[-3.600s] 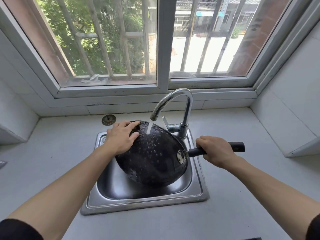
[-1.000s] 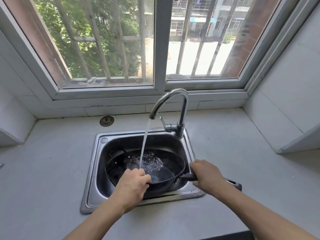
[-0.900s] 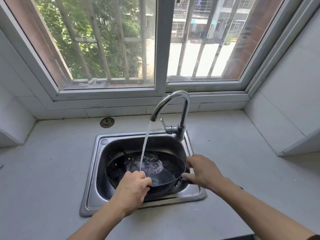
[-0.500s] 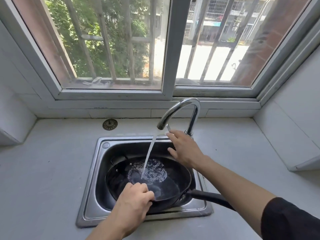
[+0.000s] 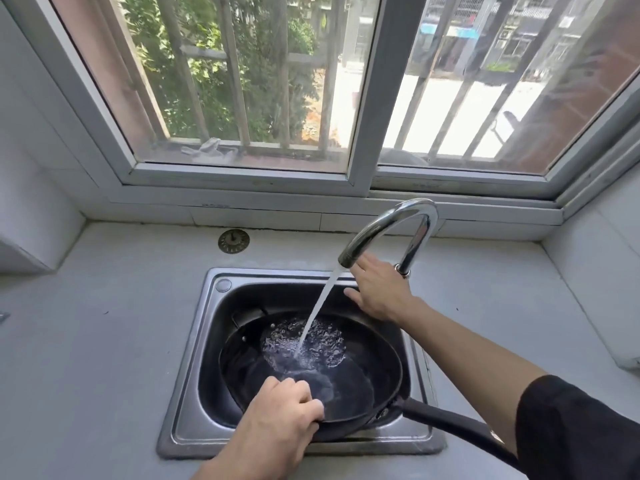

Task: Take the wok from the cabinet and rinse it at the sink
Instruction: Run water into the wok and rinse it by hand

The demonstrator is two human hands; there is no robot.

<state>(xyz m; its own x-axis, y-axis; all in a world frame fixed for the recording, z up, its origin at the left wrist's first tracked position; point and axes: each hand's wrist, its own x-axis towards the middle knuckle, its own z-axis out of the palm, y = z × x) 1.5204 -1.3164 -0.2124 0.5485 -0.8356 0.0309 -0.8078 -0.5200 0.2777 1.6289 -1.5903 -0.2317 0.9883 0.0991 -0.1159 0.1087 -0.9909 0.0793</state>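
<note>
A grey bench [image 5: 104, 341] fills the lower frame, with a steel sink [image 5: 194, 403] set into it at centre. Behind the sink, at upper centre-left of the bench, a round metal drain strainer [image 5: 233, 241] lies alone. A barred window [image 5: 277, 98] spans the top of the frame.

The black wok [image 5: 363, 382] sits upright inside the sink basin, its long handle [image 5: 450, 424] running out over the sink's lower right rim. The curved tap [image 5: 391, 226] pours a stream of water [image 5: 318, 310] into the wok, where a shallow pool froths at the bottom.

The left hand [image 5: 280, 420], at lower centre, is curled closed over the wok's near rim, gripping it. The right hand [image 5: 381, 292] is spread open just under the tap's spout, hiding the tap's base; whether it touches the lever cannot be told.
</note>
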